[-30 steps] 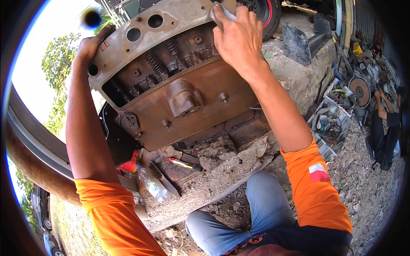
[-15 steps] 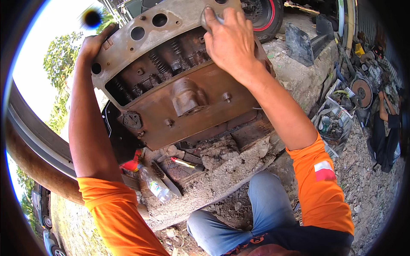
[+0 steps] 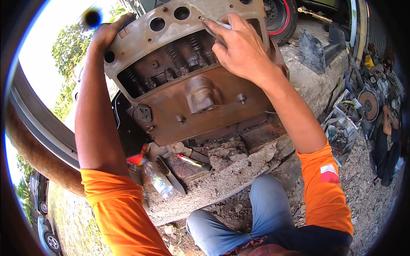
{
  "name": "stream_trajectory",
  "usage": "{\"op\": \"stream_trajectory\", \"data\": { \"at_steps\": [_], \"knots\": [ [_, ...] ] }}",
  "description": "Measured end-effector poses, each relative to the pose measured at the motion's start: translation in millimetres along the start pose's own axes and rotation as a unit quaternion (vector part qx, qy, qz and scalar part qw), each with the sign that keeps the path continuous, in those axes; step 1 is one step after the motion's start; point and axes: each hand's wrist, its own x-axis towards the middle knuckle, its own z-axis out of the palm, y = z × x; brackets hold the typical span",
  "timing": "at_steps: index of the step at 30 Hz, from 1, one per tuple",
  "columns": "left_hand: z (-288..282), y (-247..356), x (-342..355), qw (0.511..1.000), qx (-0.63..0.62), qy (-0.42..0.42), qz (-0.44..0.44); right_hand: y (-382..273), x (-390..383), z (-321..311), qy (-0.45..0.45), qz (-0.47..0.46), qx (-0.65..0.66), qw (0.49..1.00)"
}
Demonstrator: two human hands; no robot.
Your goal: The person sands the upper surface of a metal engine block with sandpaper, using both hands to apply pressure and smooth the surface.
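Note:
A rust-brown engine block [image 3: 168,123] stands before me. Its pale metal top face [image 3: 141,40] has round holes, and an opening below exposes coil springs [image 3: 175,55]. At the upper left corner my left hand [image 3: 106,35] is closed around the block's edge; a dark piece beyond its fingertips is unclear. My right hand [image 3: 243,49] pinches a thin grey folded piece [image 3: 215,32] with a whitish edge. It is held against the top face, right of the two large holes. What the piece is made of cannot be made out.
On the rough concrete ledge [image 3: 205,192] below lie a plastic bottle [image 3: 160,182], a wire brush [image 3: 163,165] beside a flat blade, and a red-and-yellow-handled brush [image 3: 190,161]. A wheel [image 3: 279,19] stands behind. Scrap parts and another person's arm [image 3: 388,119] are at right.
My right hand has slid left and nearer along the top face with the grey piece. My left hand stays at the block's corner. The whole view has shifted slightly.

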Motion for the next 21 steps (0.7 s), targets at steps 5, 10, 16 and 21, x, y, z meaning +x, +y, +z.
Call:
{"op": "stream_trajectory", "data": {
  "at_steps": [5,10,16,21],
  "knots": [
    [6.3,-5.9,8.8,0.999,-0.016,0.024,0.043,19.2,30.5,-22.9,-0.058,0.084,0.29,0.952],
    [0.6,-25.0,19.6,0.998,0.002,0.027,0.06,-2.5,63.0,-60.3,-0.205,0.035,0.087,0.974],
    [4.4,-23.9,24.3,0.998,0.024,0.026,0.047,13.7,75.3,-56.2,-0.142,-0.108,-0.036,0.983],
    [4.6,-19.1,18.6,0.999,-0.015,0.034,0.033,13.7,84.3,-54.7,-0.152,-0.16,-0.104,0.97]
  ]
}}
